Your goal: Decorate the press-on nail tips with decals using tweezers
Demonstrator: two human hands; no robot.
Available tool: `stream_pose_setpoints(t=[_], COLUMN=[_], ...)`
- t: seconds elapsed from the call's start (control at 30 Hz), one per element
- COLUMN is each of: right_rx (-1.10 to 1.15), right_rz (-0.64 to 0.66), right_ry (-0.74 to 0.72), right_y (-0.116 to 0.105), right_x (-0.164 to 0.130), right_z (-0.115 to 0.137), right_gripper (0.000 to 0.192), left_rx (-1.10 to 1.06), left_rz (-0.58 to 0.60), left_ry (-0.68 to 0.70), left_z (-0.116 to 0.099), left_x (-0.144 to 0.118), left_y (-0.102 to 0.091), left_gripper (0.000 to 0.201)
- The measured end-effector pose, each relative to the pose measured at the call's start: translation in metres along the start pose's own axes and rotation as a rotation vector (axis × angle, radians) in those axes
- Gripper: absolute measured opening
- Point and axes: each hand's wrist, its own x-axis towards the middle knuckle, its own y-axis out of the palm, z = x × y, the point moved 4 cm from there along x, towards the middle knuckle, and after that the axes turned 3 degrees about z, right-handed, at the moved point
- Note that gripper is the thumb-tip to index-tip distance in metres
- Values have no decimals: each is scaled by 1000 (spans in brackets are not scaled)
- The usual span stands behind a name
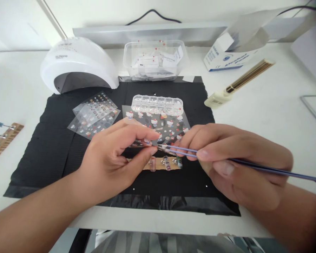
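Note:
My left hand [113, 154] pinches the near edge of a clear sticker sheet [171, 130] printed with small white cat figures with red bows. In my right hand [242, 161] is a pair of slim blue-purple tweezers [184, 151]. Their tips meet the sheet's edge beside my left thumb and index finger; whether they grip a sticker is too small to tell. Just below the hands, decorated false nails [167, 163] rest on a light wooden strip [159, 164], partly hidden by my left hand. Behind the sheet sits a clear compartment case [157, 102] with small beads.
A white nail lamp [79, 65] stands back left, with more sticker sheets [94, 114] before it. Behind are a plastic tub [155, 61] of packets and an alcohol pad box [229, 52]. A gold-capped bottle [218, 98] is at right, a wooden nail stand [5, 140] far left. A black mat [60, 151] lies underneath.

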Motion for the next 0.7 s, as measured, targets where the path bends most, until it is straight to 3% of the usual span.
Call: stream_pose_setpoints(t=[0.37,0.7], right_rx=[90,98], right_rz=[-94,-82], right_ry=[115,81], right_y=[5,4], right_x=[1,3], right_z=[0,0], right_gripper=[25,23], left_rx=[32,25], left_rz=[3,21], left_ry=[9,16], left_z=[-2,-3], left_x=[-1,-1], left_y=[0,0], left_gripper=[21,24])
